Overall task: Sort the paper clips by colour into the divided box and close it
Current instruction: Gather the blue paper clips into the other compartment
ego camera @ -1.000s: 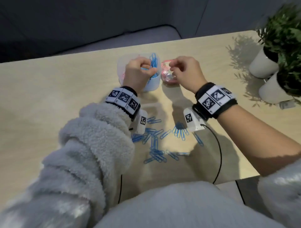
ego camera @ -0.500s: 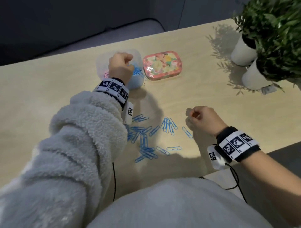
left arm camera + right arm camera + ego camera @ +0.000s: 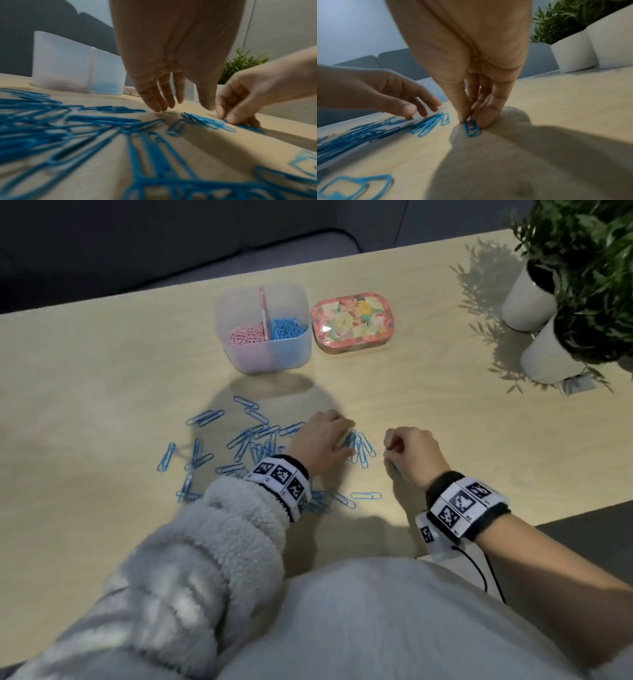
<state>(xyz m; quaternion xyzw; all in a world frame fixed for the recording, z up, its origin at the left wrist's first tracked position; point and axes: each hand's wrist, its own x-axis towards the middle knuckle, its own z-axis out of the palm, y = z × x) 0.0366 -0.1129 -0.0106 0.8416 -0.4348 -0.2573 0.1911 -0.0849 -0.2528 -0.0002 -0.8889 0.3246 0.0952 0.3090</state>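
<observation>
Several blue paper clips (image 3: 253,440) lie scattered on the wooden table in front of me. The translucent divided box (image 3: 263,361) stands behind them, with pink clips (image 3: 246,333) in its left half and blue clips (image 3: 287,328) in its right half. Its flowered lid (image 3: 354,320) lies to its right. My left hand (image 3: 342,440) hovers with relaxed, straight fingers (image 3: 154,100) over a small bunch of blue clips (image 3: 361,448). My right hand (image 3: 388,448) pinches one blue clip (image 3: 471,128) between thumb and fingertips at the table surface.
Two white pots (image 3: 534,337) with green plants stand at the table's right back corner. The near table edge (image 3: 565,508) runs just behind my right wrist. A dark sofa (image 3: 102,261) lies beyond the far edge.
My left hand has left the box and come down over the loose blue clips. My right hand has stayed low at the table and now pinches a blue clip. The box stands uncovered.
</observation>
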